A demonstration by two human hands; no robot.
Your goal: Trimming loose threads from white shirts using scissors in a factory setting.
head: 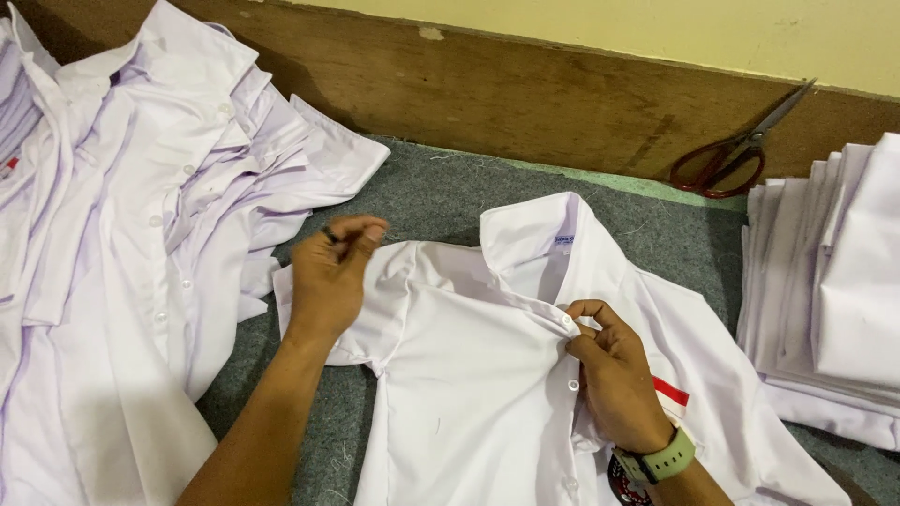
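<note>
A white short-sleeved shirt point(469, 375) lies front-up on a grey felt surface point(441, 192), collar toward the wall. My right hand point(614, 370), with a pale green watch on the wrist, pinches the shirt's button placket just below the collar, at the top button. My left hand point(330, 276) hovers over the shirt's left shoulder with fingers curled around a small dark object, too small to identify. A red-and-white patch point(671, 394) shows on the chest beside my right wrist.
A loose heap of unfolded white shirts point(122, 215) covers the left side. A stack of folded white shirts point(830, 290) stands at the right. Red-handled scissors point(731, 155) lean against the brown wooden wall base at the back right.
</note>
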